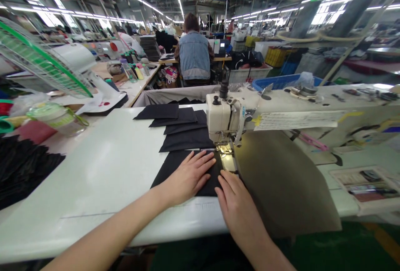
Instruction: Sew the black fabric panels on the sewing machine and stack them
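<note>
A piece of black fabric (170,167) lies flat on the pale table, its right edge at the needle plate of a sewing machine (223,123). My left hand (192,175) rests flat on this fabric with its fingers stretched out. At the fabric's right edge, just in front of the lit presser foot (225,150), my right hand (233,196) presses down with extended fingers. Neither hand is wrapped round anything. Behind the fabric, several overlapping black fabric pieces (184,140) run back in a staggered row towards the far edge.
A dark pile of fabric (25,171) sits at the left, near a clear jar (59,117) and a fan (40,58). A brown sheet (281,183) covers the table right of the needle. Ahead, a person in a denim vest (195,56) sits facing away.
</note>
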`<state>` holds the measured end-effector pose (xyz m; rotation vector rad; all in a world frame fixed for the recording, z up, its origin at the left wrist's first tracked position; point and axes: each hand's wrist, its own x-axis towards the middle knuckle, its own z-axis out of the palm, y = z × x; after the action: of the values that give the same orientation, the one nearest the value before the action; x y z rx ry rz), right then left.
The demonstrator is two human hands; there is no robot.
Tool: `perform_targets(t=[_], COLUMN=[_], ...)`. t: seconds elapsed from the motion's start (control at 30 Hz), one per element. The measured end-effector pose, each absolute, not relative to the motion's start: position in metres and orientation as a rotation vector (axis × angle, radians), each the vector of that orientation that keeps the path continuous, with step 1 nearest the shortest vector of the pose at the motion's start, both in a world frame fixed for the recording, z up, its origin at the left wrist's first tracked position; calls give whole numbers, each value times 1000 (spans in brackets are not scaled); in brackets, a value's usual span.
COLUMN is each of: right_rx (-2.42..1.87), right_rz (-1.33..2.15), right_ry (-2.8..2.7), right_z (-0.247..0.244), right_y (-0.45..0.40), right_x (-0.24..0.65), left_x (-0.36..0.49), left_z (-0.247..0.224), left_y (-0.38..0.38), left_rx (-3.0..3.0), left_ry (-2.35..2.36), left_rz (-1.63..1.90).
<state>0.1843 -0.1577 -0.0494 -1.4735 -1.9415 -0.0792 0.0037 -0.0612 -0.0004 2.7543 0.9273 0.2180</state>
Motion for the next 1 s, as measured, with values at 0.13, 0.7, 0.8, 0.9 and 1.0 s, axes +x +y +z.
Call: perform_targets(t=[0.13, 0.7, 0.8, 0.9, 1.0], right_rx=[-1503, -1488, -1505, -1526, -1506], right_rz=[-47, -135, -153, -173, -184], right_ry=[-1862, -1928, -1929, -1929, -1940], right_z=[-51, -56, -56, -57, -59], right_y=[-159, -151, -153, -167, -185], right_x=[180, 182, 181, 181, 183], left_x=[4, 2, 1, -1, -3], left_z=[3, -1, -2, 1, 5], left_y=[-55, -43, -41, -53, -75], left_rx=[2760, 2756, 2760, 2774, 2776], left_ry=[892, 868, 865, 829, 644], left_rz=[224, 198, 192, 189, 142])
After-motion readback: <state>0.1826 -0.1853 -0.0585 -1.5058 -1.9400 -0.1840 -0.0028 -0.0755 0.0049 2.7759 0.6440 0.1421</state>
